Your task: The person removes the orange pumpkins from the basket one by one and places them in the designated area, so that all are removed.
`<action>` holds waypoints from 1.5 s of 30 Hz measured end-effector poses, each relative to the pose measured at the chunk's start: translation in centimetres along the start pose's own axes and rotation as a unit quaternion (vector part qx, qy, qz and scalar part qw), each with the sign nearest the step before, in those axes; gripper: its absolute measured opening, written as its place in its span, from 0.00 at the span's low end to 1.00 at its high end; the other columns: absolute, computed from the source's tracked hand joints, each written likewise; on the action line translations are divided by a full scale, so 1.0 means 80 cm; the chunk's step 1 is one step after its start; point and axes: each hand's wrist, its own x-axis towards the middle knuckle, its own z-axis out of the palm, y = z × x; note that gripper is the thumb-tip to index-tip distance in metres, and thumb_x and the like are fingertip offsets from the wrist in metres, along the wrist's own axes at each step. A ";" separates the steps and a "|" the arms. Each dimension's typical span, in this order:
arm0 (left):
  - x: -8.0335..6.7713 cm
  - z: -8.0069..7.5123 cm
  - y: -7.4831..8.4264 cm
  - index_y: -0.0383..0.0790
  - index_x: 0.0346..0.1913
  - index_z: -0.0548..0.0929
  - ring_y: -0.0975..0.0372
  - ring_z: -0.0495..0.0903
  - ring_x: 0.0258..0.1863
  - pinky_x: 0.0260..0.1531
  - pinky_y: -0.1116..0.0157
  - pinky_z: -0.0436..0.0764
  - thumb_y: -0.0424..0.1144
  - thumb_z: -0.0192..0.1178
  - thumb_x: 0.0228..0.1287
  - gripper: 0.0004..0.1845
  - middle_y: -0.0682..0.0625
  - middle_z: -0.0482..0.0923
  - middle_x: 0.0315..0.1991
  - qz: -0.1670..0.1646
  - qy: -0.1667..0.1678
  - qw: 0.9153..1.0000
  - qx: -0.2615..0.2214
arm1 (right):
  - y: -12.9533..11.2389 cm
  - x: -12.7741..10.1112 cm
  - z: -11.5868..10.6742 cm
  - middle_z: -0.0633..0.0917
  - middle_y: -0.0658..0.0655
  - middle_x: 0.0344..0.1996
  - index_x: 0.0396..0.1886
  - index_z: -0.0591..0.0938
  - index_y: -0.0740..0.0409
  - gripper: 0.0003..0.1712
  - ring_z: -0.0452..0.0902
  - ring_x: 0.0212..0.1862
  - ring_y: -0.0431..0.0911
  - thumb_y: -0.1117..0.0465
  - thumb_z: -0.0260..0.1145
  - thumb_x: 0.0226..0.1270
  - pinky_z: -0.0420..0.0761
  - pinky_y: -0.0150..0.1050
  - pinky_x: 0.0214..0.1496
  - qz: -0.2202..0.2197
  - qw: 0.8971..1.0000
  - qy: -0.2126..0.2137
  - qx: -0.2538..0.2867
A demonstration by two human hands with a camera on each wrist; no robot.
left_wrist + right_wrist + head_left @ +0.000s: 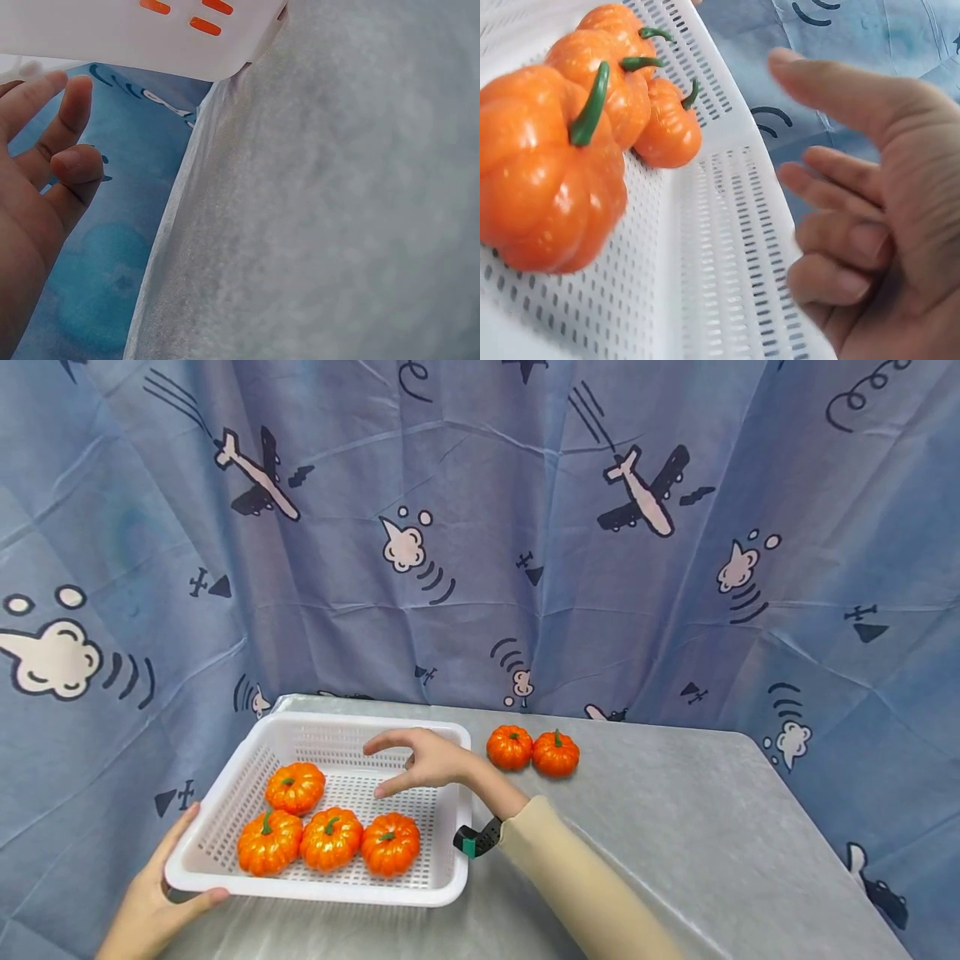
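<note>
Several small orange pumpkins [330,839] with green stems lie in a white perforated plastic basket [315,888]. Above the basket's right half is my right hand [427,760], its thumb and index finger spread apart with nothing between them. In the right wrist view, the same hand [870,217] has its other fingers loosely bent, beside the pumpkins [547,180]. My left hand [153,893] is at the basket's near left corner, thumb toward the front wall and fingers along the left side. The left wrist view has that hand [45,165] with fingers apart and loosely bent, close below the basket [142,41].
Two more orange pumpkins [533,752] sit side by side on the table just right of the basket's far corner. A grey-white cover lies over the table [675,827]. Behind and beside it hangs a blue curtain [465,568] printed with airplanes. A black band [478,839] circles the right wrist.
</note>
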 end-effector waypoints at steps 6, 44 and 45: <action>0.000 0.001 -0.001 0.54 0.88 0.50 0.91 0.61 0.54 0.49 0.89 0.61 0.30 0.81 0.53 0.65 0.87 0.52 0.67 0.001 0.000 1.000 0.000 | 0.007 0.006 0.005 0.82 0.56 0.68 0.71 0.79 0.60 0.39 0.74 0.72 0.47 0.53 0.80 0.63 0.82 0.31 0.54 -0.009 0.995 -0.094 -0.015; 0.000 0.000 -0.001 0.56 0.88 0.50 0.90 0.60 0.55 0.53 0.89 0.59 0.31 0.81 0.52 0.65 0.82 0.53 0.73 0.002 0.003 1.000 -0.001 | 0.027 0.019 0.023 0.79 0.48 0.71 0.71 0.81 0.45 0.48 0.70 0.74 0.39 0.70 0.87 0.48 0.61 0.40 0.80 0.093 0.950 -0.284 -0.089; 0.001 0.000 -0.001 0.55 0.88 0.50 0.90 0.60 0.55 0.53 0.89 0.59 0.31 0.81 0.52 0.65 0.83 0.53 0.72 0.001 0.003 1.000 -0.001 | 0.027 0.019 0.024 0.80 0.48 0.71 0.71 0.81 0.45 0.48 0.70 0.74 0.39 0.70 0.87 0.48 0.61 0.40 0.80 0.095 0.950 -0.283 -0.088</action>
